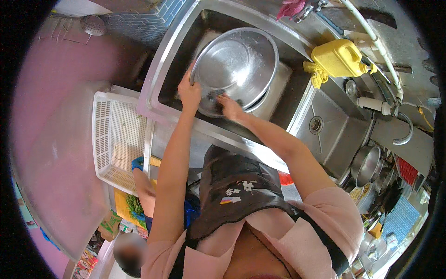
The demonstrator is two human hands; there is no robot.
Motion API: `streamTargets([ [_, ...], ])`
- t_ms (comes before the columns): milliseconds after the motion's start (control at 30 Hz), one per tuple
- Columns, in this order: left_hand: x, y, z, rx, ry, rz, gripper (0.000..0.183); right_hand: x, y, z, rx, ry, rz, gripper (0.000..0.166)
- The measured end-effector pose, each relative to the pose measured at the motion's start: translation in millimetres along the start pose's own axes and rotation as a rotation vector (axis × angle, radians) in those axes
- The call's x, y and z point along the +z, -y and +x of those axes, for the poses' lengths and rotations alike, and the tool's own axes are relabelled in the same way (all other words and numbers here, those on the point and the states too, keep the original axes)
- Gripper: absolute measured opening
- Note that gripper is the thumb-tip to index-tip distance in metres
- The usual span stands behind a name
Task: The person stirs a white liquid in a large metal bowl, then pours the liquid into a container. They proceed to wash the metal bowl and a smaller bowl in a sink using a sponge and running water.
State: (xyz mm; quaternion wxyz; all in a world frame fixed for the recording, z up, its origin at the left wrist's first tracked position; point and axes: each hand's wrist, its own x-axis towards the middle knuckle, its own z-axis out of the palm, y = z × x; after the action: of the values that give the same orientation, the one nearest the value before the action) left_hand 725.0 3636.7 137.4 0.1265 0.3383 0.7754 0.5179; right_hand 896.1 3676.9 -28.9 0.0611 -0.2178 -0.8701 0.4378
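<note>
A large stainless steel bowl (231, 57) is tilted in the left basin of a steel sink (181, 66), its inside facing up and specked with pale foam or drops. My left hand (190, 93) grips the bowl's rim on its left side. My right hand (230, 107) is inside the lower part of the bowl, pressing a dark scouring pad (215, 95) against the wall; both are blurred. Part of another round metal rim (258, 102) shows beneath the bowl, mostly hidden by it.
A yellow jug (334, 57) and a yellow cloth (316, 75) rest by the divider. The second basin (324, 122) is on the right, with metal bowls (366, 165) beyond. Left stands a white plastic basket (120, 139); a co-worker's blue-gloved hand (138, 163) is at its edge.
</note>
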Motion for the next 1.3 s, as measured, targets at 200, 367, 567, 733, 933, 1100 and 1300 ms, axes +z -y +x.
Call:
streamTargets([
  [200, 0, 9, -3, -0.033, -0.018, 0.03, 0.047, -25, 59, 13, 0.054, 0.033, 0.01, 0.039],
  [367, -5, 0, -1, -0.107, 0.036, 0.012, 0.054, -84, -47, -5, -0.049, 0.117, -1.005, 0.031],
  [567, 8, 1, 2, -0.014, -0.027, 0.004, 0.051, 5, 43, 30, 0.075, -0.103, 0.031, 0.036],
  [733, -2, 12, -3, -0.073, -0.009, -0.013, 0.046, -46, 3, -13, -0.004, 0.017, -0.485, 0.025],
  [933, 4, 1, 1, -0.069, -0.028, 0.027, 0.044, -19, 36, 11, 0.011, 0.005, -0.05, 0.026],
  [1100, -2, 11, -6, -0.173, -0.011, -0.021, 0.046, -59, 28, -4, 0.096, 0.19, -0.477, 0.028],
  [1300, 2, -16, 2, -0.101, 0.11, 0.074, 0.048, -8, 47, 6, 0.004, -0.043, 0.166, 0.038],
])
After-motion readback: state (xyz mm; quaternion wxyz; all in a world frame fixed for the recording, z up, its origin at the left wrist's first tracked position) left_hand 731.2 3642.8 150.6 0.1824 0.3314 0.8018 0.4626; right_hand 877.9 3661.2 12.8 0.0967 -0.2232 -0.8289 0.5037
